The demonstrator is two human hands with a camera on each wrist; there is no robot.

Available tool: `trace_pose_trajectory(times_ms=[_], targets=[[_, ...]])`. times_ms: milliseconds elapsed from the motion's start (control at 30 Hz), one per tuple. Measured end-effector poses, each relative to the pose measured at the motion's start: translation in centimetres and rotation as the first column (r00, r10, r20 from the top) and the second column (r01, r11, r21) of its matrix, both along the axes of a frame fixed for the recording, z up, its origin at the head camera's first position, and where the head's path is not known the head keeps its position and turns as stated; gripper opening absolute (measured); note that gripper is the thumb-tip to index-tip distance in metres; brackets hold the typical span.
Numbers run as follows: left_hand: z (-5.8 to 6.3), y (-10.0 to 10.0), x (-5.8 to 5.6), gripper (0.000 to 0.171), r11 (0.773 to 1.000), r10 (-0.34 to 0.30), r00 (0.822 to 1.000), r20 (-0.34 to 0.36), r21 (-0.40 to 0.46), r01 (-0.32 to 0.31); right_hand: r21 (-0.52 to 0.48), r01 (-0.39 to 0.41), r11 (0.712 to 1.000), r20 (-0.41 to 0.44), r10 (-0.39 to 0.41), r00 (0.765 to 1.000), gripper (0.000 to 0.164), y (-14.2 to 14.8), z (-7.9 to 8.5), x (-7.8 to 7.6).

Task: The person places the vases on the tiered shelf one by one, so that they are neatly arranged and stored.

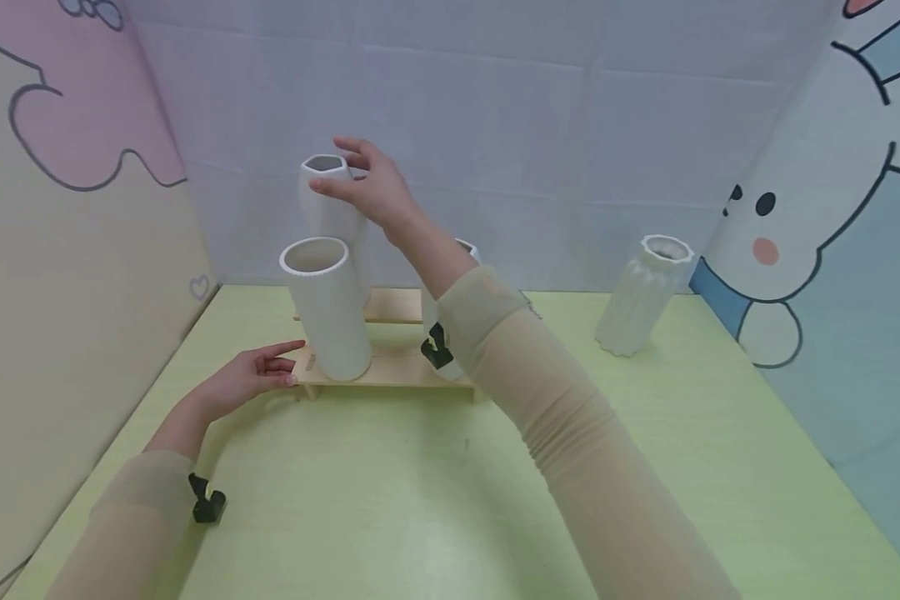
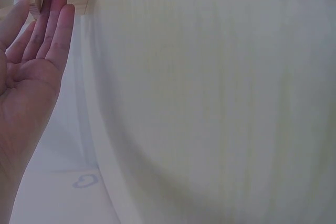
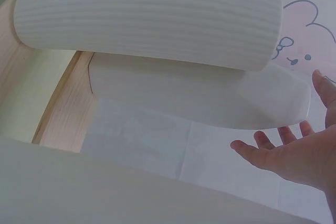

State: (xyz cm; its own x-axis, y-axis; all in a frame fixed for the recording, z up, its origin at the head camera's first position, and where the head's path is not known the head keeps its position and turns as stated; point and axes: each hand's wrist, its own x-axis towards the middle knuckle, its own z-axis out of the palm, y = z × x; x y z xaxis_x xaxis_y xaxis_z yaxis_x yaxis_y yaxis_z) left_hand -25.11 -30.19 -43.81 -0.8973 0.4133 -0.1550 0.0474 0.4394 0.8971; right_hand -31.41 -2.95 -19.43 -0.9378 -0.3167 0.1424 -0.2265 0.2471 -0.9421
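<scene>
Presumably positioning the rear vase (image 1: 328,208) on the shelf (image 1: 397,367).
Right hand (image 1: 375,187): fingers apart around its top, contact unclear; left hand (image 1: 242,383): fingers straight, at shelf end. Next move should clear the front vase (image 1: 328,321).

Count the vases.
4: one vase at the stand's front left; another behind it, by the right hand; a third partly behind the right sleeve; a fourth farther right. The sleeve may hide more.

The yellow-green table (image 1: 390,500) bears a white vase (image 1: 637,304) and a wooden rack (image 1: 399,365), apparently two-tiered.
</scene>
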Motion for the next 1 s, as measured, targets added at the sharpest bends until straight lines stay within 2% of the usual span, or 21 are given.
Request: trace_pose_trajectory(times_ms=[533,733,1000], targets=[[0.1,-0.3,0.1,0.071,1.0,-0.005,1.0,-0.013,-0.021,0.005,0.1,-0.041,0.994,-0.088,0.05,0.995,0.066,3.5,1.7,1.3],[0.1,-0.7,0.3,0.071,0.999,0.001,1.0,-0.023,-0.036,-0.001,0.076,-0.038,0.996,-0.114,0.046,0.992,0.064,4.9,2.1,1.9],[0.1,-0.9,0.4,0.071,1.0,-0.003,0.999,-0.032,-0.019,0.002,0.046,-0.096,0.994,-0.11,0.1,0.989,0.065,7.9,2.3,2.0]])
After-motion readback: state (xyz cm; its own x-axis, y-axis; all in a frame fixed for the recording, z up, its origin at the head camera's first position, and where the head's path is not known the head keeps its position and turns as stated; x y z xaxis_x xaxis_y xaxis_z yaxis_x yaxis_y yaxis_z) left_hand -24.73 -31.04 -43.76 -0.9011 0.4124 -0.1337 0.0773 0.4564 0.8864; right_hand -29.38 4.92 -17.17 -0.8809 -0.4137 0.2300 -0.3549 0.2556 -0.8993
